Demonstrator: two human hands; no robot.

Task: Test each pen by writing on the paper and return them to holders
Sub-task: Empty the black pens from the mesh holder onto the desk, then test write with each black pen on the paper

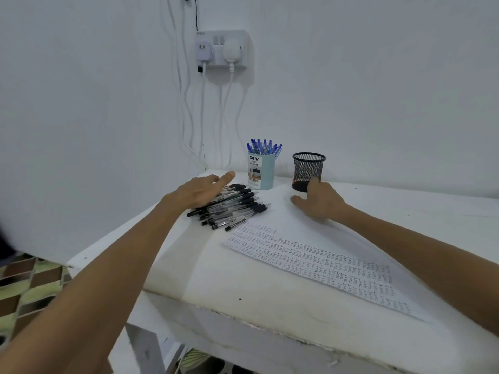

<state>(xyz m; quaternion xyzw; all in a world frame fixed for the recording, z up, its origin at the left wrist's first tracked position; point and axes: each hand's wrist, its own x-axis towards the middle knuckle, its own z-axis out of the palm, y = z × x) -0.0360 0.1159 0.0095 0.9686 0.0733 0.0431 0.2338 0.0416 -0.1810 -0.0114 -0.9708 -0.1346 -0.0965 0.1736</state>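
Observation:
A pile of several black-capped clear pens point(237, 207) lies on the white table, left of the paper. My left hand point(201, 191) rests flat on the pile's far left side, fingers straight. A sheet of paper point(310, 261) covered in rows of small written marks stretches from the middle toward the right front. A black mesh holder point(309, 167) stands at the back with no pens showing in it; my right hand point(321, 201) curls around its base. A light blue holder point(261, 172) to its left is filled with several blue pens point(264, 147).
The white table point(243, 300) stands in a corner against white walls, its front edge worn. A wall socket point(221, 48) with two plugs hangs above, and white cables point(202, 117) drop behind the table. A patterned floor point(27, 282) shows at the left.

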